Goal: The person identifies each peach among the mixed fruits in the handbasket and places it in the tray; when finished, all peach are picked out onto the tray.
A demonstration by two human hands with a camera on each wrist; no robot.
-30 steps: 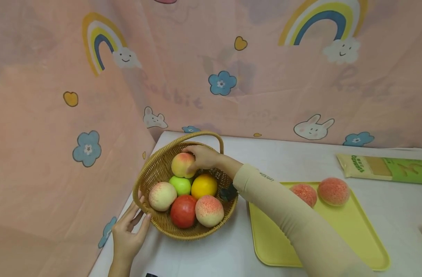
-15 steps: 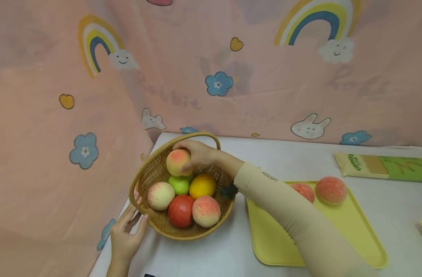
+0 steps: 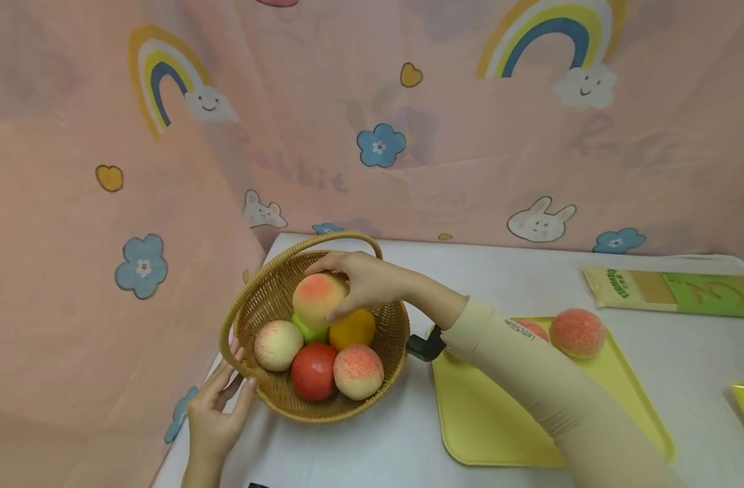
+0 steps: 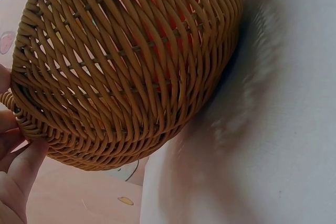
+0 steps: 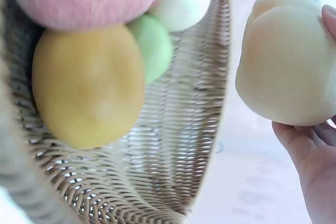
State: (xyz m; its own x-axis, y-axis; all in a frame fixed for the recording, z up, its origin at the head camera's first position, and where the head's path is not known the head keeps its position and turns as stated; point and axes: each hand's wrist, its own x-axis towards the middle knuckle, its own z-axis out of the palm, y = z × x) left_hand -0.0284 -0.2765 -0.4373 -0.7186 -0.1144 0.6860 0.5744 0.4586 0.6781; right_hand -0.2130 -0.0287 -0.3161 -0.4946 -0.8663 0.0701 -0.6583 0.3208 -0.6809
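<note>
A wicker basket [image 3: 262,298] with an arched handle stands on the white table. My left hand [image 3: 216,415] grips its left side where the handle meets the rim, and the left wrist view shows thumb and fingers pinching the weave [image 4: 105,77]. Above the basket, my right hand [image 3: 374,281] holds a yellow-pink peach [image 3: 318,298]. The right wrist view shows the peach [image 5: 286,61] raised past the rim. Inside lie a pale peach [image 3: 278,346], a red round fruit [image 3: 313,371], a pink-topped peach [image 3: 359,373], a yellow fruit [image 3: 355,330] and a partly hidden green fruit [image 3: 304,329].
Right of the basket is a yellow tray [image 3: 469,434] bearing two pinkish-red fruits [image 3: 578,332], one partly behind the right sleeve [image 3: 549,386]. A flat green-and-beige packet [image 3: 671,291] lies behind it. Printed pink cloth [image 3: 323,102] walls the back and left.
My right hand has lifted the peach off the other fruits, closer to the camera, and its forearm has swung right. The left hand keeps its hold on the basket. The head view has shifted slightly.
</note>
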